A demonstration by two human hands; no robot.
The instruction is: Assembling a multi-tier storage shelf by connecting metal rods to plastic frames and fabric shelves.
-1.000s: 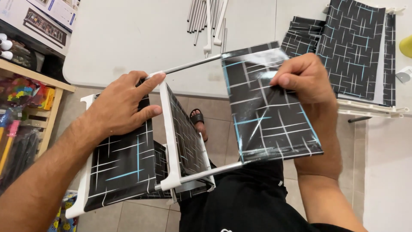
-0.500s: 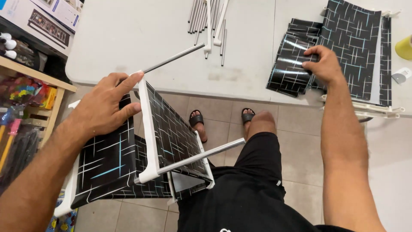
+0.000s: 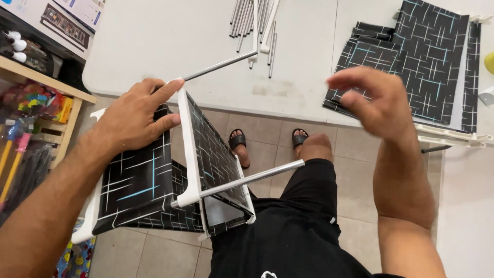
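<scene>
- Half-built shelf frame (image 3: 170, 190) sits in front of the person's lap, below the near edge of the white table (image 3: 154, 56), tilted; made of black panels with white and light-blue line pattern, white plastic edge bars and thin metal rods.
- White bar (image 3: 188, 144) runs from the top corner near the thumb down to a corner joint; patterned panel (image 3: 216, 154) hangs just behind it.
- One metal rod (image 3: 252, 177) sticks out from the lower joint toward the right, across the thigh; second rod (image 3: 221, 65) goes from the top corner up over the table.
- Left hand (image 3: 136, 116) grips the frame's top corner, fingers curled over the panel edge, thumb and index finger touching the white bar; closed on the frame.
- Right hand (image 3: 375, 103) in the air over the table edge, motion-blurred, fingers loosely spread, holding nothing, well apart from the frame.
- Stack of flat patterned panels (image 3: 422, 56) lies on the table, right side, just beyond the right hand.
- Bundle of loose metal rods (image 3: 252, 20) at the table's top centre.
- White plastic bars (image 3: 453, 138) at the table edge, right.
- Wooden shelf with colourful items (image 3: 36, 108) at left.
- Tiled floor (image 3: 267, 123) below, feet in dark sandals (image 3: 239, 141).
</scene>
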